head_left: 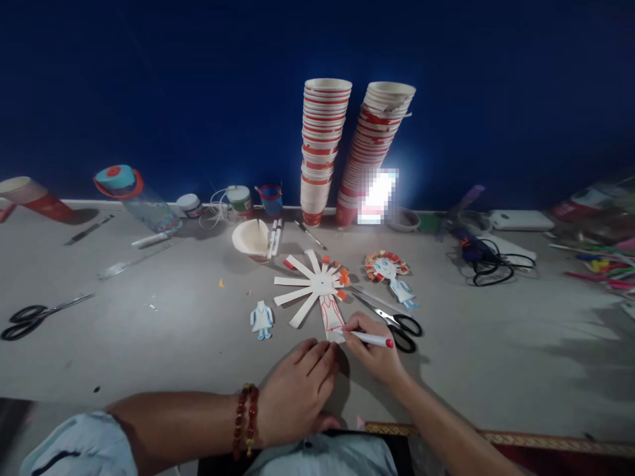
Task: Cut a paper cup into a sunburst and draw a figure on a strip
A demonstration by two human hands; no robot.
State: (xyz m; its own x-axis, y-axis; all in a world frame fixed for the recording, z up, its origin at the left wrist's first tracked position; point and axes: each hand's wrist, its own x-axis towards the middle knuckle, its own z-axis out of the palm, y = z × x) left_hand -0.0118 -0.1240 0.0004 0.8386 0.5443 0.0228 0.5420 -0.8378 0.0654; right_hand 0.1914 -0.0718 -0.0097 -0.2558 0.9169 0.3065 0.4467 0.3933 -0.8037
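My right hand [372, 344] is closed around a white marker [370, 338] with a red end, its tip on a wide paper strip [331, 320]. That strip bears a red dress outline and belongs to a cut-open paper cup [322, 284] with strips fanned out, some curled at orange-red ends. My left hand [302, 383] lies flat, fingertips by the strip's lower end. Left of the cup lies a small paper body cutout [261, 320] edged in blue. To the right is a paper doll [389, 271] with a curly fringe. Black-handled scissors [399, 327] lie beside my right hand.
Two tall paper cup stacks [325, 145] stand against the blue wall. A cut cup [251, 239] and white markers [274, 238] sit before them. A bottle [139, 198] and other scissors [37, 317] are left; a black cable [489, 258] and a glowing blurred screen [378, 197] are right.
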